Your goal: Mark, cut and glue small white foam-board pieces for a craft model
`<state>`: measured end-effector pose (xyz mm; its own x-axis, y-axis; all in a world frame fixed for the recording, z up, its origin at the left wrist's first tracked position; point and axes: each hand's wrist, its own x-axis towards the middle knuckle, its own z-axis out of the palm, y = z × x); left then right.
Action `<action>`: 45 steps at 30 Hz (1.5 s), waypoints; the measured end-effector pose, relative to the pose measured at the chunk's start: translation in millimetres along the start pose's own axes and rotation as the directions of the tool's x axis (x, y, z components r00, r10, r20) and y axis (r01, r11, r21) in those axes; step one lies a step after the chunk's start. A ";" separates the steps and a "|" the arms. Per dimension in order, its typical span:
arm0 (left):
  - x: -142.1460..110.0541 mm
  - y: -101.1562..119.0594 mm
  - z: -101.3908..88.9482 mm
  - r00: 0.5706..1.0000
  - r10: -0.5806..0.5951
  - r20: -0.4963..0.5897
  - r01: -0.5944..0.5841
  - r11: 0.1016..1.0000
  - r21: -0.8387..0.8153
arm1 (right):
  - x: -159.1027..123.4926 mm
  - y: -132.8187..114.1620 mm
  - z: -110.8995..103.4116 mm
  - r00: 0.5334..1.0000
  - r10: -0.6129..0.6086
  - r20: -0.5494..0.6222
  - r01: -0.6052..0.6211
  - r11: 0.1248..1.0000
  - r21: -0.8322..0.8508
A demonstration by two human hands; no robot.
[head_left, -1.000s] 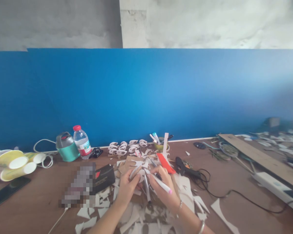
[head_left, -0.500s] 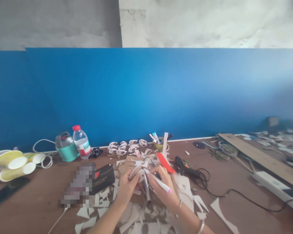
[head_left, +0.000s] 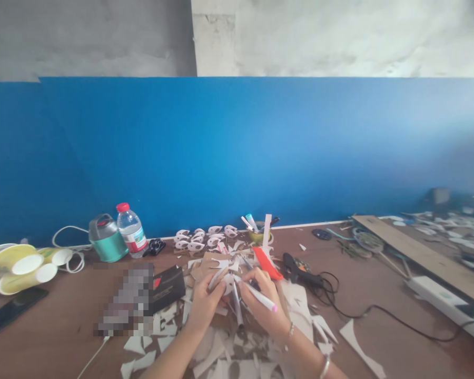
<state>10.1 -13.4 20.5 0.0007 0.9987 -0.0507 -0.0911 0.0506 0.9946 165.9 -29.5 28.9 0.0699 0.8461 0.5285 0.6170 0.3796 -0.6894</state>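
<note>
Over a heap of white paper scraps (head_left: 217, 350), my left hand (head_left: 205, 295) pinches a small white paper cutout (head_left: 229, 284) with a dark dot on it. My right hand (head_left: 263, 300) grips a white marker pen (head_left: 264, 301) with a pink end; its tip points at the cutout, and whether it touches I cannot tell. Below the cutout, between the hands, is a slim whitish stick-like piece (head_left: 237, 305). Several finished-looking white cutouts with dark marks (head_left: 196, 246) stand in rows behind the hands.
A water bottle (head_left: 131, 231) and a teal-and-grey container (head_left: 107, 239) stand at the back left. Paper cups (head_left: 18, 263) lie farther left, near a dark phone (head_left: 13, 315). Right of the hands are a black glue gun (head_left: 300, 271) with its cord, an orange piece (head_left: 267, 264) and a power strip (head_left: 450, 305).
Both hands stay in nearly the same place, still holding the cutout and the marker pen. The whole view has shifted very slightly.
</note>
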 end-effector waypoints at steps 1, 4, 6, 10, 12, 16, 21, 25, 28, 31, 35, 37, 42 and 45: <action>-0.2 0.3 0.1 1.000 -0.003 0.002 0.003 1.000 -0.001 | 0.1 -0.2 0.0 1.000 0.004 -0.008 -0.004 1.000 0.004; -1.1 1.8 0.6 1.000 -0.004 -0.003 0.004 1.000 -0.001 | 0.6 -0.9 -0.3 0.999 0.025 -0.026 -0.025 1.000 0.014; -1.7 3.1 0.9 1.000 -0.001 -0.006 0.001 1.000 0.003 | 0.9 -1.4 -0.8 0.999 0.037 -0.031 -0.037 0.999 0.022; -2.5 4.9 1.4 1.000 -0.014 0.000 0.014 1.000 0.012 | 0.6 -1.4 -1.3 0.999 0.016 -0.032 -0.015 0.999 0.046; -2.6 5.3 1.4 1.000 -0.014 -0.001 0.014 1.000 0.010 | 0.4 -0.9 -0.9 1.000 0.000 -0.030 0.001 0.999 0.042; -2.1 4.4 1.1 1.000 -0.007 0.001 0.007 1.000 -0.005 | 0.3 0.0 -0.2 0.999 -0.023 -0.026 0.023 1.000 0.017; -1.0 3.1 0.1 1.000 -0.002 0.002 0.002 1.000 -0.001 | 0.3 -1.1 -0.9 1.000 -0.023 -0.021 0.023 1.000 0.003; -2.0 4.3 0.1 1.000 -0.006 0.003 0.006 1.000 0.008 | 0.5 -1.8 -1.4 0.999 -0.027 -0.025 0.027 1.000 -0.002; -2.5 3.9 0.1 1.000 0.007 0.001 -0.007 1.000 0.006 | 0.4 -1.4 -1.3 0.999 -0.030 -0.016 0.030 1.000 -0.007; -1.8 2.0 -0.1 1.000 0.004 -0.008 -0.004 1.000 0.005 | -0.1 -0.3 -0.8 1.000 -0.024 -0.011 0.023 1.000 -0.008; -1.2 0.8 -0.3 1.000 0.003 -0.005 -0.003 1.000 0.014 | -0.7 1.0 0.2 1.000 -0.013 0.005 0.013 1.000 -0.010; -1.8 1.4 -0.3 1.000 0.002 0.000 -0.002 1.000 0.019 | -0.6 0.9 0.1 1.000 -0.009 0.008 0.009 1.000 -0.003; -2.5 2.5 -0.3 1.000 -0.008 0.009 0.008 1.000 0.021 | 0.5 -0.5 -3.1 0.999 0.028 0.017 -0.029 0.999 0.046; -2.0 2.0 -0.5 1.000 -0.005 0.018 0.005 1.000 -0.017 | 2.0 -0.9 -5.1 0.998 0.021 0.057 -0.027 0.994 0.110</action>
<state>9.4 -15.3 22.5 0.0187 0.9984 -0.0540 -0.1076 0.0557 0.9926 169.5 -30.0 33.0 0.0382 0.8739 0.4846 0.5248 0.3951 -0.7539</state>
